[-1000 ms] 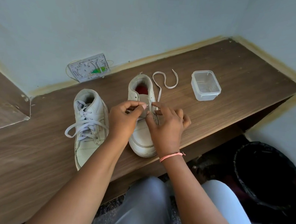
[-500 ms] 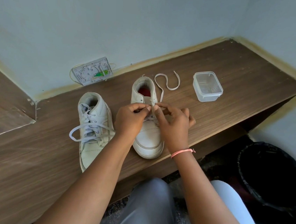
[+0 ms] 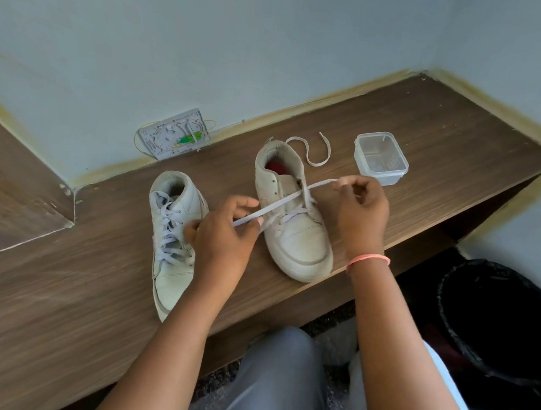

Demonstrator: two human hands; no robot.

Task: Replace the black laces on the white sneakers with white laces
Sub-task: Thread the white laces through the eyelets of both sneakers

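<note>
My left hand's fingers (image 3: 254, 218) pinch one end of the flat white lace (image 3: 277, 205), and my right hand's fingers (image 3: 346, 181) pinch the other end, so the lace runs taut between them across the tongue of the worn white leather high-top sneaker (image 3: 293, 227). That sneaker stands between my two hands on the brown wood-grain desk (image 3: 52, 298), toe toward me, laced only over its lower eyelets (the upper ones look bare). Just left of my left hand (image 3: 222, 236), partly under it, lies the second white high-top sneaker (image 3: 172, 271), fully laced in white. Beyond my right hand (image 3: 358, 214) a loose white lace (image 3: 311, 155) curls on the desk, and a clear square plastic container (image 3: 381, 158) sits just beyond my right fingertips. A thin pink band (image 3: 368, 259) circles my right wrist.
</note>
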